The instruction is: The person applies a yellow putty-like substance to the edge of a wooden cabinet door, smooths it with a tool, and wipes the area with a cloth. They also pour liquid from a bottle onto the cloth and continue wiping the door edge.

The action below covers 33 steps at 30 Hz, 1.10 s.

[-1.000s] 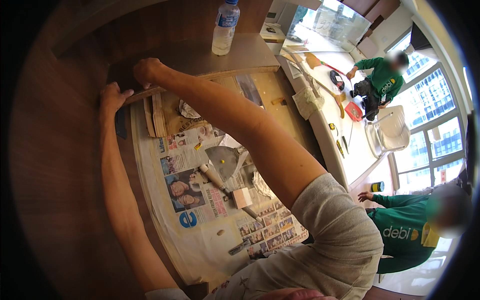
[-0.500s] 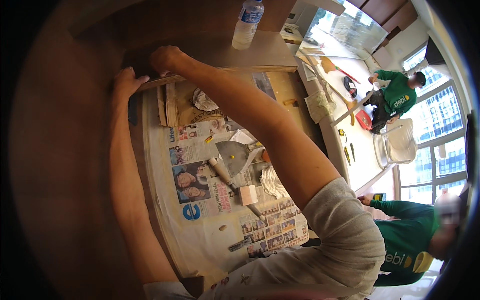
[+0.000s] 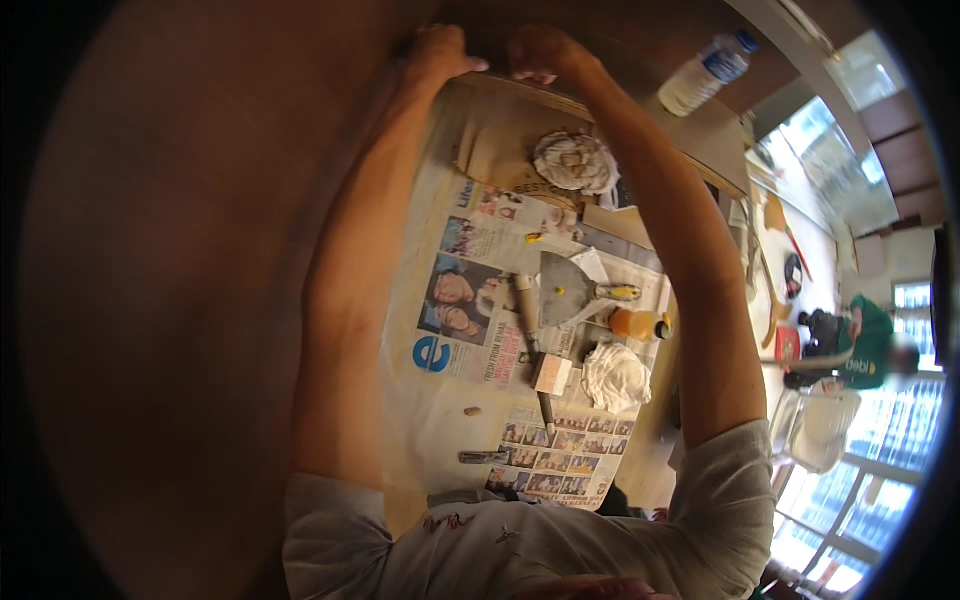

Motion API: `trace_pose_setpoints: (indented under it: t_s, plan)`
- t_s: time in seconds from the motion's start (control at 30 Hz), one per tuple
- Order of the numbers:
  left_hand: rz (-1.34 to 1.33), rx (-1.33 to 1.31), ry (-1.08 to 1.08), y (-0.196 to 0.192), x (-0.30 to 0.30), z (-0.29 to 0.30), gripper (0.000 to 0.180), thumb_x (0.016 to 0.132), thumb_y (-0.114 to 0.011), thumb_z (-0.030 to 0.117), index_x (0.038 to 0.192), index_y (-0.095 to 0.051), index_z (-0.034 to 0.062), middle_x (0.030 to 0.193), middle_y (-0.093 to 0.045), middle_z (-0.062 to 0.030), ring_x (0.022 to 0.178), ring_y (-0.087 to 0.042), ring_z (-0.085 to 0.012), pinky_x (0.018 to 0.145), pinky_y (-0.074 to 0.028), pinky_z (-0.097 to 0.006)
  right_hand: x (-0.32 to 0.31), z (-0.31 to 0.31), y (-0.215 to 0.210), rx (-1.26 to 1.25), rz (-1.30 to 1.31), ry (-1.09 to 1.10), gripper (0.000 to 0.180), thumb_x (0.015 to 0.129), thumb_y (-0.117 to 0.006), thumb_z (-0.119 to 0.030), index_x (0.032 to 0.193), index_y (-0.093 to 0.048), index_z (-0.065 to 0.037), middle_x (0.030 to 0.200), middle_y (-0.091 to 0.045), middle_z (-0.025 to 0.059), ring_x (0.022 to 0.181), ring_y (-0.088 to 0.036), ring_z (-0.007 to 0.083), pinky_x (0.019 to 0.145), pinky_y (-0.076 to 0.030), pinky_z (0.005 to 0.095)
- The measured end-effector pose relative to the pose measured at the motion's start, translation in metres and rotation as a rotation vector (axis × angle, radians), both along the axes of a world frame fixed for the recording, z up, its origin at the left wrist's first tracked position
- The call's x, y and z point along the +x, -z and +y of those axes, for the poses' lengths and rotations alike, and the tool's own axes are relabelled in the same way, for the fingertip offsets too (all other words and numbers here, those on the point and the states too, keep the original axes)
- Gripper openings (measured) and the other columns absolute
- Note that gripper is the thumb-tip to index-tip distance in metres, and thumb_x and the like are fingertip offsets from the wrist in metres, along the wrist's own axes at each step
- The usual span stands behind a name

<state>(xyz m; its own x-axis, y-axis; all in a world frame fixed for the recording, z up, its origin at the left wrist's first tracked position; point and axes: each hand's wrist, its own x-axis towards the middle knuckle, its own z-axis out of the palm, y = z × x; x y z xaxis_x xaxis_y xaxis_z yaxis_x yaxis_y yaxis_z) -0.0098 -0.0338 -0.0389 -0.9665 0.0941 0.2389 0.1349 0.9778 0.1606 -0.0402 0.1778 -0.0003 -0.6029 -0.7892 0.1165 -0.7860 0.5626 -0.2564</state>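
Note:
Both my arms reach up to the brown wooden shelf board [image 3: 722,140]. At the corner where the board meets the dark wood panel [image 3: 190,300], my left hand [image 3: 438,55] lies with its thumb stretched to the right. Its other fingers are partly lost in shadow. A short way to its right, my right hand [image 3: 548,56] is closed, fingers curled, against the board near its front edge. Whatever those fingers may hold is hidden. A clear plastic water bottle [image 3: 703,78] with a blue cap stands on the board, right of my right forearm.
Below, newspaper [image 3: 470,345] covers a surface carrying a wide scraper [image 3: 562,290], a pale block [image 3: 552,374], a bottle of orange liquid [image 3: 636,323], crumpled white cloths [image 3: 615,377] and a small dark tool [image 3: 483,457]. A person in green [image 3: 868,345] is at the far right.
My view has turned, so the board, bottle and newspaper sit further right. My right arm now reaches up on the right instead of slanting across. The nearer co-worker has left the view.

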Motion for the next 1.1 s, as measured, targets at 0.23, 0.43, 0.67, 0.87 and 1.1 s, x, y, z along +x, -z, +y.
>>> trace_pose_setpoints:
  t_s: [0.23,0.43,0.67,0.87,1.1]
  plan:
    - [-0.125,0.065,-0.138,-0.012,0.010,0.012,0.063,0.076,-0.085,0.052,0.116,-0.074,0.0043,0.128,-0.067,-0.0209,0.126,-0.059,-0.0391,0.105,-0.050,-0.049,-0.007,-0.007,-0.004,0.194,0.035,0.015,0.009,0.070,-0.070,-0.017,0.069,-0.072,-0.008,0.071,-0.071,0.0128,0.073,-0.072,0.0305,0.068,-0.058,0.0434]
    - [-0.092,0.099,-0.112,-0.009,0.009,0.010,0.064,0.076,-0.084,0.053,0.110,-0.073,-0.0002,0.119,-0.070,-0.0228,0.119,-0.063,-0.0374,0.106,-0.047,-0.047,0.004,-0.014,-0.015,0.242,-0.119,0.175,0.008,0.072,-0.069,-0.012,0.075,-0.073,-0.006,0.072,-0.071,0.0113,0.066,-0.072,0.0253,0.062,-0.059,0.0391]
    - [0.065,-0.092,-0.093,-0.009,0.025,0.018,0.063,0.075,-0.080,0.061,0.107,-0.077,0.0074,0.111,-0.074,-0.0141,0.115,-0.066,-0.0304,0.110,-0.041,-0.052,0.007,-0.014,-0.020,0.213,-0.235,0.222,0.013,0.083,-0.072,-0.020,0.082,-0.070,-0.007,0.067,-0.068,0.0090,0.056,-0.064,0.0161,0.054,-0.057,0.0342]
    - [-0.133,0.086,-0.276,-0.022,0.034,0.029,0.070,0.075,-0.084,0.056,0.126,-0.071,0.0094,0.137,-0.064,-0.0116,0.136,-0.050,-0.0302,0.115,-0.037,-0.055,0.002,-0.013,-0.017,0.144,-0.369,0.303,0.005,0.083,-0.075,-0.008,0.083,-0.071,-0.005,0.076,-0.070,0.0066,0.070,-0.070,0.0150,0.063,-0.062,0.0318]
    - [-0.175,0.070,-0.262,-0.020,0.022,0.032,0.065,0.080,-0.082,0.051,0.129,-0.069,0.0095,0.145,-0.057,-0.0113,0.138,-0.048,-0.0306,0.112,-0.043,-0.049,0.004,-0.015,-0.020,0.168,-0.385,0.341,0.005,0.083,-0.074,-0.006,0.085,-0.071,-0.003,0.079,-0.071,0.0079,0.072,-0.071,0.0162,0.062,-0.062,0.0323]
